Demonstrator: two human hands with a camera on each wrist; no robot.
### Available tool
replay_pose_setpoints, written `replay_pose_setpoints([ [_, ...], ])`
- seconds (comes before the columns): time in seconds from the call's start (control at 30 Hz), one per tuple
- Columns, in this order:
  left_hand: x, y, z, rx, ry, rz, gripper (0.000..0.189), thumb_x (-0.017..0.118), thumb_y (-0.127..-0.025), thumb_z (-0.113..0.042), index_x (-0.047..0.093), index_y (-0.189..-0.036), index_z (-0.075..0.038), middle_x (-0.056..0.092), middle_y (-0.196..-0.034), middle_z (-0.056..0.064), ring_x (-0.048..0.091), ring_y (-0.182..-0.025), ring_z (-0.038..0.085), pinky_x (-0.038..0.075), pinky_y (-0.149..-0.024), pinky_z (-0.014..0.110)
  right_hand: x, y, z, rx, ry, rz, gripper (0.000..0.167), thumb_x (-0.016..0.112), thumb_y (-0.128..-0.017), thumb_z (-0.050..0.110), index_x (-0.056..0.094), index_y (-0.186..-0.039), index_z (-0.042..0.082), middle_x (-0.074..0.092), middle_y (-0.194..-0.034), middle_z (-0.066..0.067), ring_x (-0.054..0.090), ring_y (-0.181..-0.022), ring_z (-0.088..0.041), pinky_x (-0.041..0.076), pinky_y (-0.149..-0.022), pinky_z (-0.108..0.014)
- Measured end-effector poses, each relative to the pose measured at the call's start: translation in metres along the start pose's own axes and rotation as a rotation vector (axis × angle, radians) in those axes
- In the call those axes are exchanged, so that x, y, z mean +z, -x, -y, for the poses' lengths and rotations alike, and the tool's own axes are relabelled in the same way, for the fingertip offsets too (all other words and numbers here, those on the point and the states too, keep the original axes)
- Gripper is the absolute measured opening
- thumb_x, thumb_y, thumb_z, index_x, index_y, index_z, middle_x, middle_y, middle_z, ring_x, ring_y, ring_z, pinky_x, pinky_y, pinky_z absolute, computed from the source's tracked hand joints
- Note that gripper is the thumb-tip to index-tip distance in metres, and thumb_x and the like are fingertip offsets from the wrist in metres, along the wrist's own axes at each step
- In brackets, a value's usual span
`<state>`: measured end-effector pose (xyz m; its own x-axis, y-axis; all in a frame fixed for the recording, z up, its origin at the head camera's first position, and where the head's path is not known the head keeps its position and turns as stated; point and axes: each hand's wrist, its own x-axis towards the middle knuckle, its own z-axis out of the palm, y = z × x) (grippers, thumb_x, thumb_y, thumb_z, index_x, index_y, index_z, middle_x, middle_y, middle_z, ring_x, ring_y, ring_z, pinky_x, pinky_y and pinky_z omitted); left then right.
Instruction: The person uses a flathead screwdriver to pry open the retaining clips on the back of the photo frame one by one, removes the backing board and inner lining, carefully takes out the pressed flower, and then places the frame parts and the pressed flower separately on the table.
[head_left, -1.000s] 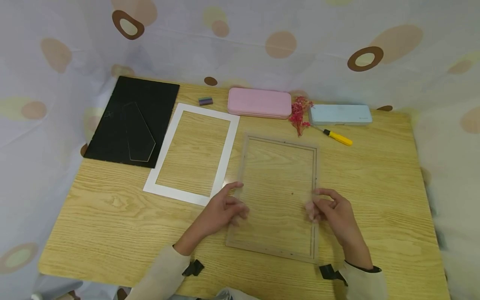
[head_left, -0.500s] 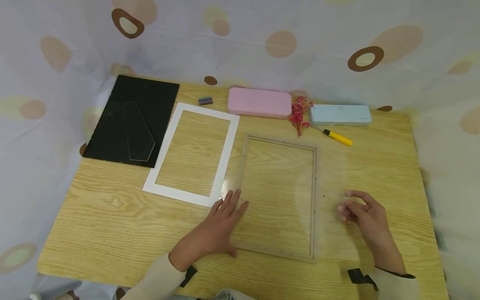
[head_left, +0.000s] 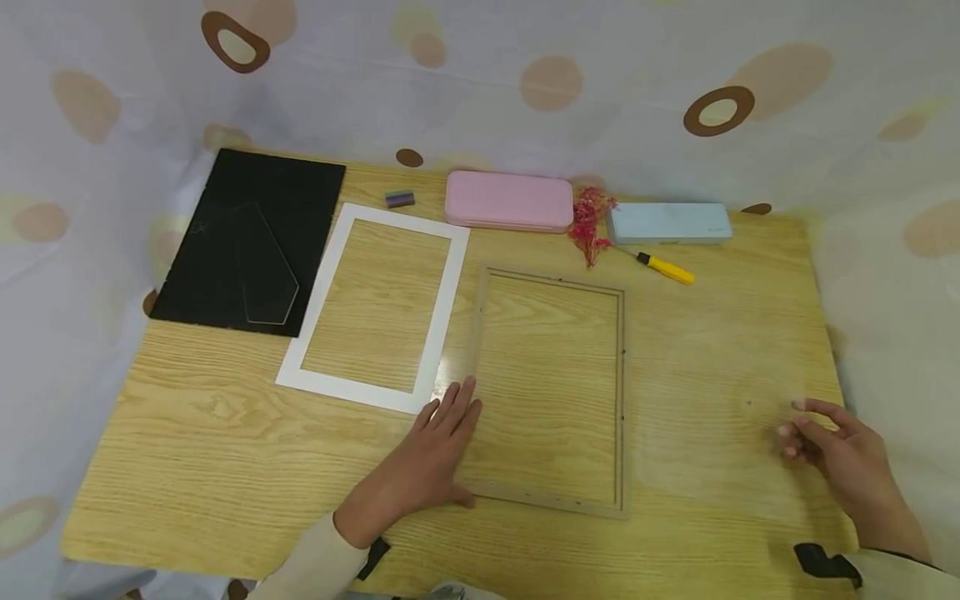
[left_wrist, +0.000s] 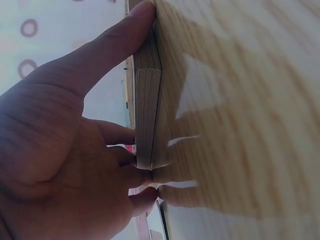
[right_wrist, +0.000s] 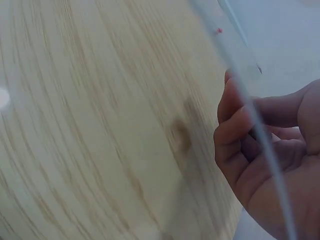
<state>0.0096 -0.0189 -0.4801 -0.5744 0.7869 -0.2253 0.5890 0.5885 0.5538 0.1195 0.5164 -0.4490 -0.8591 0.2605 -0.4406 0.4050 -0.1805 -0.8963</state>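
Observation:
A thin wooden picture frame point(head_left: 621, 400) lies on the table in the head view. My left hand point(head_left: 420, 462) rests at its lower left corner, fingers spread and straight along the left side, thumb at the bottom edge. In the left wrist view the thumb and fingertips touch the outer sides of the frame corner point(left_wrist: 146, 110). My right hand point(head_left: 851, 458), near the table's right side, pinches the edge of a clear transparent sheet point(head_left: 712, 400). The right wrist view shows the sheet's edge point(right_wrist: 265, 145) between thumb and fingers, raised over the table.
Left of the frame lie a white mat point(head_left: 440, 321) and a black backing board point(head_left: 202, 250) with a stand. Along the back are a small purple block point(head_left: 400, 198), a pink case point(head_left: 510, 200), pink dried flowers point(head_left: 588, 225), a light blue case point(head_left: 667, 223) and a yellow-handled screwdriver point(head_left: 667, 268).
My right hand has moved right with the clear sheet, off the frame. My left hand has let go of the sheet and come down onto the frame's lower left corner.

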Motion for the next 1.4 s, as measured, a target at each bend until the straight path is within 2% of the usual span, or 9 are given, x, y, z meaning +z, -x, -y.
replay_pose_setpoints([
  [0.3,0.001,-0.002,-0.002,-0.003,-0.035,-0.011,0.129,0.089,-0.066,-0.054,0.019,-0.156,0.007,0.002,-0.165,0.024,0.006,-0.152,0.037,0.021,-0.118,0.051,-0.028,-0.002,-0.007,0.049,-0.004,-0.019,0.029,0.050,-0.103,0.000,0.070,-0.115,0.018,0.076,-0.083,-0.008,0.069,-0.063,-0.017,0.053,-0.056,-0.025],
  [0.4,0.002,-0.002,-0.003,0.000,-0.050,-0.016,0.130,0.089,-0.066,-0.055,0.018,-0.156,0.008,0.003,-0.165,0.024,0.007,-0.152,0.037,0.021,-0.118,0.051,-0.028,-0.003,-0.009,0.043,0.085,-0.042,0.025,0.052,-0.103,0.003,0.068,-0.114,0.020,0.076,-0.082,-0.006,0.069,-0.062,-0.017,0.054,-0.055,-0.025],
  [0.5,0.002,-0.003,-0.003,-0.007,-0.063,-0.026,0.130,0.088,-0.067,-0.055,0.018,-0.156,0.008,0.003,-0.165,0.025,0.008,-0.152,0.036,0.022,-0.118,0.051,-0.025,-0.005,-0.009,0.048,0.292,-0.112,0.018,0.056,-0.103,0.012,0.066,-0.111,0.025,0.074,-0.079,0.002,0.069,-0.063,-0.013,0.055,-0.056,-0.024],
  [0.6,0.002,-0.004,-0.004,-0.016,-0.065,-0.033,0.130,0.089,-0.067,-0.055,0.018,-0.155,0.008,0.003,-0.165,0.025,0.009,-0.152,0.036,0.022,-0.118,0.051,-0.017,-0.006,-0.008,0.060,0.638,-0.205,0.020,0.055,-0.104,0.022,0.065,-0.119,0.015,0.068,-0.077,0.015,0.064,-0.065,-0.001,0.053,-0.056,-0.022],
  [0.7,0.001,-0.004,-0.003,-0.020,-0.041,-0.033,0.130,0.090,-0.066,-0.053,0.017,-0.156,0.008,0.003,-0.165,0.024,0.008,-0.152,0.036,0.022,-0.118,0.052,-0.009,-0.009,-0.009,0.066,0.953,-0.297,0.040,0.050,-0.104,0.027,0.060,-0.129,-0.002,0.069,-0.084,0.002,0.055,-0.064,0.006,0.049,-0.054,-0.022],
  [0.77,0.001,-0.005,-0.003,-0.020,-0.009,-0.028,0.130,0.090,-0.067,-0.051,0.016,-0.156,0.008,0.002,-0.165,0.024,0.007,-0.152,0.036,0.022,-0.118,0.052,-0.004,-0.010,-0.009,0.071,1.061,-0.333,0.048,0.048,-0.104,0.028,0.055,-0.132,-0.009,0.068,-0.091,-0.015,0.049,-0.062,0.007,0.046,-0.052,-0.022],
  [0.83,0.001,-0.005,-0.002,-0.017,0.046,-0.019,0.130,0.091,-0.068,-0.047,0.014,-0.156,0.008,0.000,-0.165,0.023,0.006,-0.152,0.036,0.022,-0.118,0.052,0.001,-0.011,-0.007,0.082,1.103,-0.362,0.048,0.046,-0.104,0.027,0.055,-0.132,-0.011,0.063,-0.104,-0.031,0.047,-0.062,0.005,0.043,-0.052,-0.022],
  [1.07,0.002,-0.007,0.000,0.000,0.184,0.002,0.125,0.092,-0.071,-0.033,0.010,-0.157,0.008,-0.006,-0.166,0.021,0.000,-0.152,0.036,0.020,-0.119,0.050,0.006,-0.016,-0.002,0.118,1.129,-0.378,0.049,0.041,-0.104,0.025,0.050,-0.133,-0.013,0.056,-0.115,-0.035,0.057,-0.089,-0.039,0.042,-0.059,-0.030],
  [1.4,-0.002,-0.013,-0.001,0.007,0.198,0.024,0.119,0.089,-0.075,-0.033,0.013,-0.156,0.008,-0.003,-0.166,0.022,0.001,-0.152,0.037,0.020,-0.118,0.053,0.018,-0.024,0.007,0.094,1.176,-0.415,0.046,0.039,-0.099,0.014,0.050,-0.132,-0.016,0.054,-0.115,-0.037,0.055,-0.091,-0.048,0.044,-0.059,-0.044],
])
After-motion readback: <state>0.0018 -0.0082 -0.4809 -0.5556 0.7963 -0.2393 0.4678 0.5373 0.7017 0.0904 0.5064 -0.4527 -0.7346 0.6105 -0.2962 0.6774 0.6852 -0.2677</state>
